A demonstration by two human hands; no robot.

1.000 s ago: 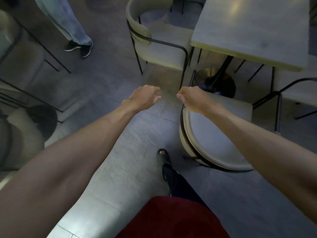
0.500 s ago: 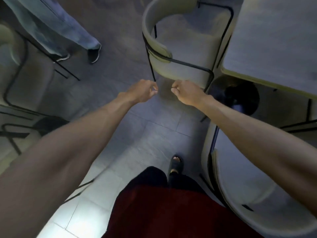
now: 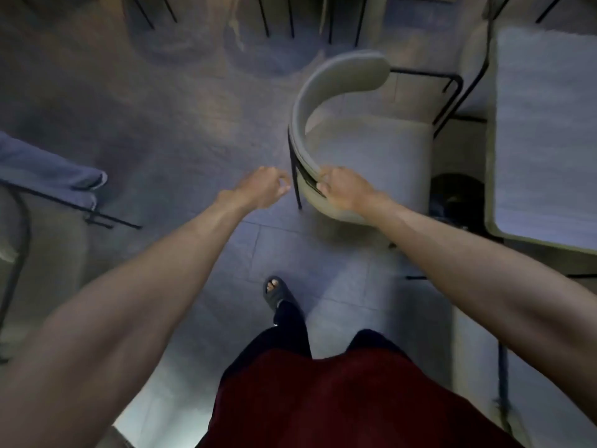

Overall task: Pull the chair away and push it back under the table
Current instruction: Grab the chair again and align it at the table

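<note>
Your right grip has the chair; the left is not yet on it.

Your right hand pinches the near end of the chair backrest; your left hand, loosely curled and empty, hovers just left of it. The bench lies right of the chair.

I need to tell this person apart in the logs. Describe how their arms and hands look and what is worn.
Both arms are bare from the frame edge down to the hands: no sleeves show. The left hand and right hand wear no gloves, and no watch, band or ring is visible, though the picture is soft. Lower down are a dark red top, dark trousers and a dark open-toed sandal.
</note>
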